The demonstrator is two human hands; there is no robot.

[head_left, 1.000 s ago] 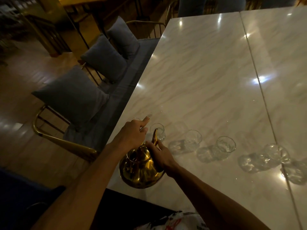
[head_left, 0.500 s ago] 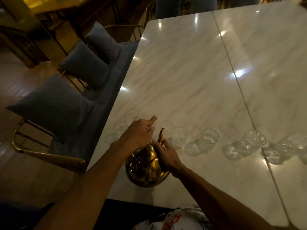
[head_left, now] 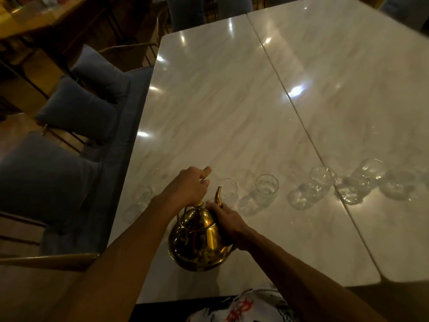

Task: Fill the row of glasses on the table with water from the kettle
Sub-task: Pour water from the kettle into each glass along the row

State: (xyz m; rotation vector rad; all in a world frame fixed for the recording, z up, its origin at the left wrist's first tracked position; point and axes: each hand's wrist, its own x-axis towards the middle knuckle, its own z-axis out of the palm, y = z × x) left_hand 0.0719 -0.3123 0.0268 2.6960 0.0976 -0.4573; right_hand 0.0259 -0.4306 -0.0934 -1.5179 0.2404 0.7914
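Observation:
A shiny gold kettle (head_left: pixel 197 242) is held above the near edge of the marble table (head_left: pixel 222 117). My left hand (head_left: pixel 188 187) grips its top handle. My right hand (head_left: pixel 222 219) presses against the kettle's side at the base of the spout. The spout tip (head_left: pixel 218 191) points up toward a clear glass (head_left: pixel 228 189) just behind it. A row of several clear glasses runs across the table: one at the far left (head_left: pixel 142 194), one beside the spout glass (head_left: pixel 266 187), others further right (head_left: pixel 321 177) (head_left: pixel 371 168). Whether any holds water is hard to tell.
A bench with grey cushions (head_left: pixel 79 112) runs along the table's left side, with a brass rail (head_left: pixel 48 259) at its near end. A seam (head_left: pixel 301 117) splits the table into two slabs. A person stands at the table's far end (head_left: pixel 185 10).
The view has swung, so the row of glasses sits further right and a leftmost glass has come into sight. Both hands keep their hold on the kettle, spout still upright.

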